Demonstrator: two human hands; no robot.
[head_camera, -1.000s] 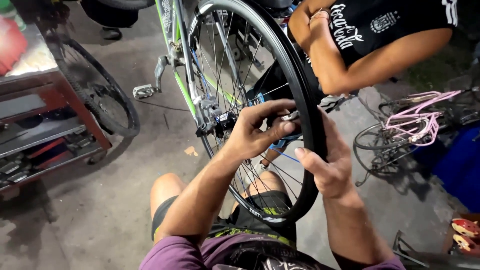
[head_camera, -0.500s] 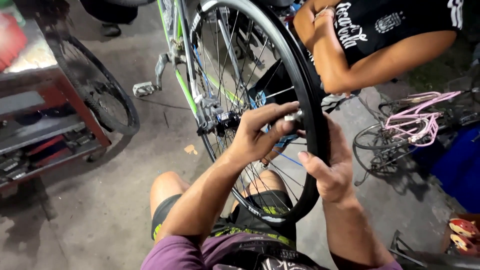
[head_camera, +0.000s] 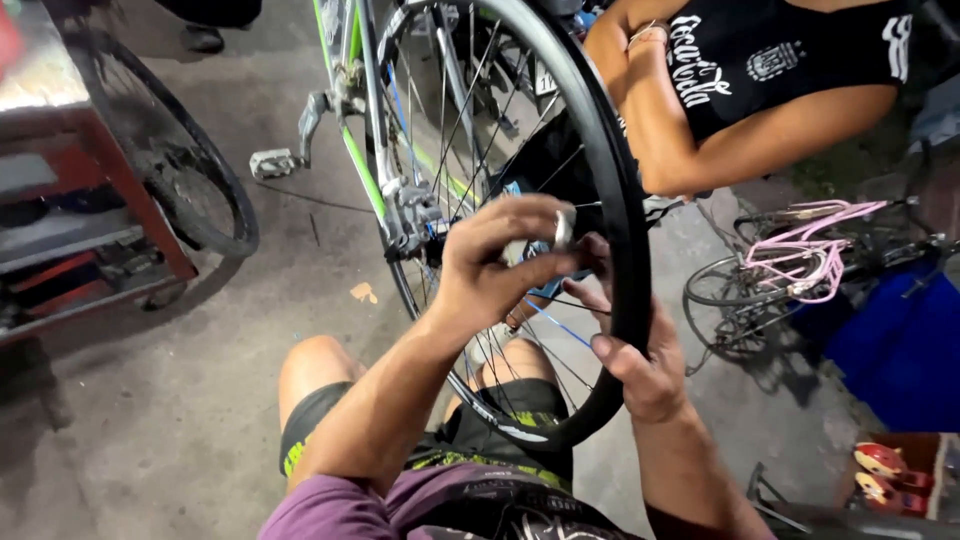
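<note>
A black bicycle wheel (head_camera: 618, 190) with thin spokes stands upright in front of me, mounted in a green and white bike frame (head_camera: 352, 150). My left hand (head_camera: 495, 260) reaches in among the spokes, its fingertips pinched on a small silver tool (head_camera: 563, 228) close to the rim. My right hand (head_camera: 640, 360) grips the black tire and rim from the right side, thumb on the near face. My knees in black shorts lie under the wheel.
Another person in a black printed top (head_camera: 760, 60) leans arms over the wheel at top right. A loose black tire (head_camera: 195, 190) leans on a red metal shelf (head_camera: 90, 170) at left. A pink bicycle (head_camera: 800, 250) lies at right. A pedal (head_camera: 272, 160) sticks out left.
My left hand has shifted slightly right along the spokes toward the rim, still pinching the small tool. My right hand has kept its hold on the tire. The view has moved closer.
</note>
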